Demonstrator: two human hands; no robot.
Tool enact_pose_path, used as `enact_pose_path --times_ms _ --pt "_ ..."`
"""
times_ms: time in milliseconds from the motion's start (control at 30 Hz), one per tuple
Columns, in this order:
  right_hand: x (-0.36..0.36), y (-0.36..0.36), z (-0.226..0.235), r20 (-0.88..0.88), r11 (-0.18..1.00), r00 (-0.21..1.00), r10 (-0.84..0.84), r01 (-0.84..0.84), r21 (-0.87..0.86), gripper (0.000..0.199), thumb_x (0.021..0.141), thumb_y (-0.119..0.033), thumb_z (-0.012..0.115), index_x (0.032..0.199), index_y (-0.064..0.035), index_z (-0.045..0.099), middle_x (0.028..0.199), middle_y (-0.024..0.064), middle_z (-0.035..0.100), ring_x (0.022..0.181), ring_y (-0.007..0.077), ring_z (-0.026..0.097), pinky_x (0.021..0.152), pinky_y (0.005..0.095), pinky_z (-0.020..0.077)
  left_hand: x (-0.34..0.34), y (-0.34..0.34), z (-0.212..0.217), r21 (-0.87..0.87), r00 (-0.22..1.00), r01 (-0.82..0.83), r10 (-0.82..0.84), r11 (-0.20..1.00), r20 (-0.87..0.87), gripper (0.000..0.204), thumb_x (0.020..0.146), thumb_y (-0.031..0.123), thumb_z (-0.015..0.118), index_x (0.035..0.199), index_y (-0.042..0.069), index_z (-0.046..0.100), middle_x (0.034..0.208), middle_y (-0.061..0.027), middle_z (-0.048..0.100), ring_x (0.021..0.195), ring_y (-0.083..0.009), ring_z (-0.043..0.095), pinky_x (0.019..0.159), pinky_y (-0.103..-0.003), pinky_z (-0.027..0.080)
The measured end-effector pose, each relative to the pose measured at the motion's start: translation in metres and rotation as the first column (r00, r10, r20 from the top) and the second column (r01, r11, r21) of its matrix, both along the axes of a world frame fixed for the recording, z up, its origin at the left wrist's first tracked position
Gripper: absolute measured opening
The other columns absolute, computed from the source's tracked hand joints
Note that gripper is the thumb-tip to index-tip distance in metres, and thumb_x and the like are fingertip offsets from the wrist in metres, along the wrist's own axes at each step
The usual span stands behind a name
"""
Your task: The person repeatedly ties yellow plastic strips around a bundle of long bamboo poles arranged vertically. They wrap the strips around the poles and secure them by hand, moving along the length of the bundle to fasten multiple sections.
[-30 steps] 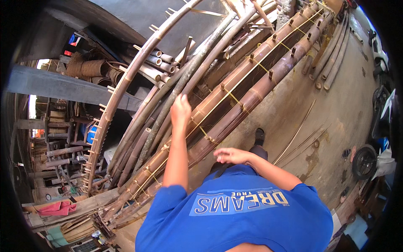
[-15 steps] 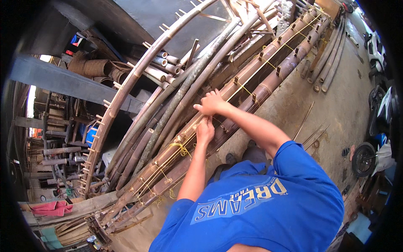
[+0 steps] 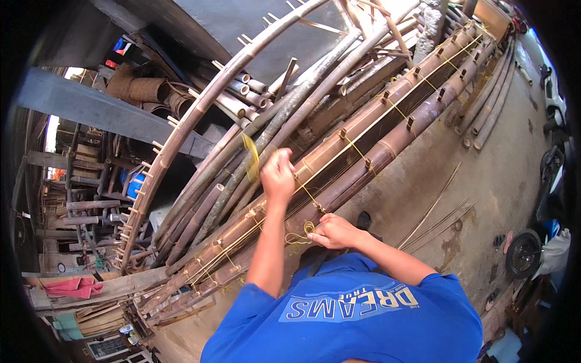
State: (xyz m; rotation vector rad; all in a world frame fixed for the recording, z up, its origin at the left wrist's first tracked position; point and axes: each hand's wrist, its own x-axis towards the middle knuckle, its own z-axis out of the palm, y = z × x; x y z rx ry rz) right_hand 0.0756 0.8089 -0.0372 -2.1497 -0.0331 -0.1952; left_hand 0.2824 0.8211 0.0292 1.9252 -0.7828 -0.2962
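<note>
Two long brown bamboo poles lie side by side: a far pole and a near pole, both set with short upright pegs. Thin yellow cord crosses between pegs on the two. My left hand is closed above the far pole, and a motion-blurred yellow bundle of cord swings beside its fingers. Below the near pole, my right hand pinches loose loops of yellow cord, close to a peg with cord around it.
A curved bamboo length with many small pegs arches at the left. Bamboo poles are stacked beyond the worked pair, and more poles lie on the concrete floor. Thin sticks rest on that floor. A motorbike wheel stands far right.
My hands have parted from together over the far pole. The left moved up and leftward; the right came down toward me. The yellow cord bundle, which hung at the far pole, is now in motion.
</note>
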Motion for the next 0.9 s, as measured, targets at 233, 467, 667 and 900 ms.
enact_pose_path --times_ms 233,467,667,900 --pt "-0.006 0.024 0.017 -0.104 0.925 0.987 -0.125 0.078 -0.372 0.057 0.098 -0.051 0.042 0.101 -0.0008 0.068 0.091 0.0219 0.068 0.098 0.0337 0.065 0.105 0.0431 0.0389 0.083 -0.013 -0.114 0.374 0.965 -0.154 0.058 0.915 0.255 0.028 0.093 0.028 0.05 0.104 0.009 0.068 0.099 -0.0223 0.067 0.098 -0.042 0.063 0.085 -0.05 0.049" --pt "0.024 0.129 -0.012 -0.266 0.638 0.947 0.183 0.092 0.765 0.051 0.098 -0.034 0.053 0.137 -0.0023 0.048 0.117 0.0129 0.064 0.106 0.0235 0.062 0.096 0.0363 0.0473 0.082 0.115 -0.03 0.342 0.925 -0.022 -0.111 0.939 0.364 0.045 0.096 0.033 0.048 0.116 -0.004 0.062 0.112 -0.0275 0.064 0.107 -0.0419 0.061 0.093 -0.047 0.048" --pt "0.061 0.19 -0.004 -0.586 -0.575 0.754 -0.297 0.349 0.74 0.023 0.097 -0.03 0.054 0.095 -0.0091 0.063 0.084 0.0018 0.062 0.077 0.0111 0.058 0.072 0.0268 0.0474 0.032 0.241 -0.055 0.519 0.959 0.196 -0.273 0.832 0.076 0.031 0.09 0.023 0.06 0.113 0.003 0.055 0.106 -0.024 0.066 0.099 -0.0434 0.062 0.089 -0.049 0.047" --pt "0.173 0.195 0.105 -0.037 0.984 0.998 -0.052 0.057 0.17 0.046 0.1 -0.038 0.041 0.085 -0.0019 0.065 0.089 0.0152 0.067 0.092 0.0293 0.063 0.09 0.0463 0.0421 0.029 0.234 -0.109 0.165 0.973 0.059 -0.094 0.984 0.21 0.036 0.094 0.031 0.058 0.116 0.003 0.057 0.094 -0.0186 0.065 0.098 -0.0351 0.059 0.091 -0.047 0.043"
